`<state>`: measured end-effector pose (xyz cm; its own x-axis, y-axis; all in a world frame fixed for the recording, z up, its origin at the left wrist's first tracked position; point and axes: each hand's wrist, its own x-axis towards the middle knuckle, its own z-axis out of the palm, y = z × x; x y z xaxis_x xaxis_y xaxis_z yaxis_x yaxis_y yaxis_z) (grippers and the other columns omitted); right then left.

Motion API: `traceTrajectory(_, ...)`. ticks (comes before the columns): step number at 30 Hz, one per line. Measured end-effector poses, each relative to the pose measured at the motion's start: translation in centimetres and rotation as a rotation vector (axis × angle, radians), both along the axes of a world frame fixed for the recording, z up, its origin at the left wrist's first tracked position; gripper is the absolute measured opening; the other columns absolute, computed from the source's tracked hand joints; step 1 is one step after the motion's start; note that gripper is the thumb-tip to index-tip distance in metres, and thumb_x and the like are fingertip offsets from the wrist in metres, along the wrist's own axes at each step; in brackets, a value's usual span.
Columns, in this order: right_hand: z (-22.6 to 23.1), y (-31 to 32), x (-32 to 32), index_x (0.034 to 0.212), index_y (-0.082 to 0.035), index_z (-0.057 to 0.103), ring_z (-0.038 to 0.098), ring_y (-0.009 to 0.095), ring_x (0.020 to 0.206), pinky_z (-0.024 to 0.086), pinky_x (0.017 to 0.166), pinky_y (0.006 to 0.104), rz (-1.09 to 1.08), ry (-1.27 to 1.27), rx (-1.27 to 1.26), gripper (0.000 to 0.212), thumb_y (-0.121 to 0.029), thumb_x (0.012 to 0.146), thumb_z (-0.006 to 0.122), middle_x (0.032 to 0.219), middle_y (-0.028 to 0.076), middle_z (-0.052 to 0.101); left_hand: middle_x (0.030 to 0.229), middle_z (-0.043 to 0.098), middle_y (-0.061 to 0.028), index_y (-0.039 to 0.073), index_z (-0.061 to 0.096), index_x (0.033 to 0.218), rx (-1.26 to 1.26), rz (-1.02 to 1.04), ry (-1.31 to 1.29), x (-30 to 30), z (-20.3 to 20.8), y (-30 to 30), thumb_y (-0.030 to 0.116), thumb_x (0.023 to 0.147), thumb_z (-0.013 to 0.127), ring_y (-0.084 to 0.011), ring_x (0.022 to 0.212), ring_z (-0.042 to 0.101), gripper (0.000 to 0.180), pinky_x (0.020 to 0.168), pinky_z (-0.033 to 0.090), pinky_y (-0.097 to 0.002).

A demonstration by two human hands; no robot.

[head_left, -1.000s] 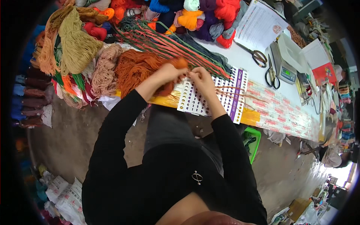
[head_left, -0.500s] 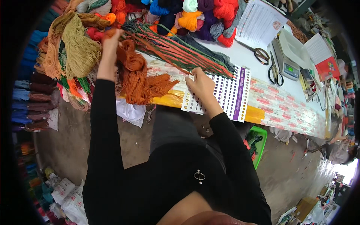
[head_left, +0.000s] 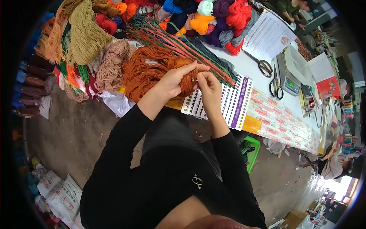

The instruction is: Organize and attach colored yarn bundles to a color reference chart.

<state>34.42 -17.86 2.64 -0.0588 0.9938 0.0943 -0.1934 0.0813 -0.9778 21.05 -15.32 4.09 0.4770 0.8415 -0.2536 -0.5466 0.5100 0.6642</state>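
Note:
A rust-orange skein of thread (head_left: 146,74) lies on the near side of the table, with its right end gathered into a bundle. My left hand (head_left: 170,83) is closed around that end, its fingers pointing right. Against the same end, my right hand (head_left: 211,91) pinches with thumb and fingertips; whatever is between them is too small to make out. Beneath my hands, a white card with rows of punched holes and a purple strip (head_left: 239,102) rests at the table's front edge. Long coral and dark green strands (head_left: 187,51) stretch behind the hands, their right ends reaching the card.
Tan (head_left: 87,38) and dusty-pink (head_left: 113,66) skeins lie left, with colourful yarn bundles (head_left: 202,24) behind. To the right are two scissors (head_left: 263,66), a digital scale (head_left: 291,80) and a printed sheet (head_left: 270,36). A green basket (head_left: 253,157) stands below. Another person (head_left: 291,9) is at the far right.
My left hand has come right and nearer with the rust-orange skein, which now spreads out beside the dusty-pink one. My right hand has left the card's upper edge and met the skein's end.

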Motion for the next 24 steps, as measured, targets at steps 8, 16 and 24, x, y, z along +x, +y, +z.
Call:
traceTrajectory(8,2.0,-1.0,0.7,0.087,0.000,0.053,0.054,0.009,0.061,0.036,0.057,0.0194,0.009,0.203,-0.067,0.019,-0.017,0.094,0.046,0.079,0.008,0.061,0.100,0.060,-0.0077,-0.001,0.054,0.112,-0.032,0.192,-0.082,-0.1,2.2,-0.4,0.024,0.093,0.046,-0.0131,0.076,0.059,0.033,0.061,0.048,-0.0270)
traceTrajectory(16,1.4,-1.5,1.3,0.089,-0.004,0.049,0.055,0.013,0.058,0.040,0.056,0.0210,0.044,0.294,-0.095,0.018,-0.019,0.095,0.042,0.075,0.008,0.058,0.080,0.055,-0.0045,-0.005,0.053,0.114,0.156,0.224,0.003,-1.3,2.6,-0.4,0.021,0.094,0.045,-0.0055,0.053,0.045,0.034,0.054,0.045,-0.0227)
traceTrajectory(24,1.6,-1.7,1.3,0.091,-0.004,0.049,0.055,0.013,0.056,0.045,0.055,0.0227,0.024,0.268,-0.111,0.018,-0.021,0.095,0.042,0.072,0.007,0.056,0.074,0.056,-0.0044,-0.005,0.054,0.113,0.161,0.251,0.074,-1.1,3.2,-0.7,0.022,0.094,0.044,-0.0049,0.053,0.045,0.034,0.050,0.044,-0.0207)
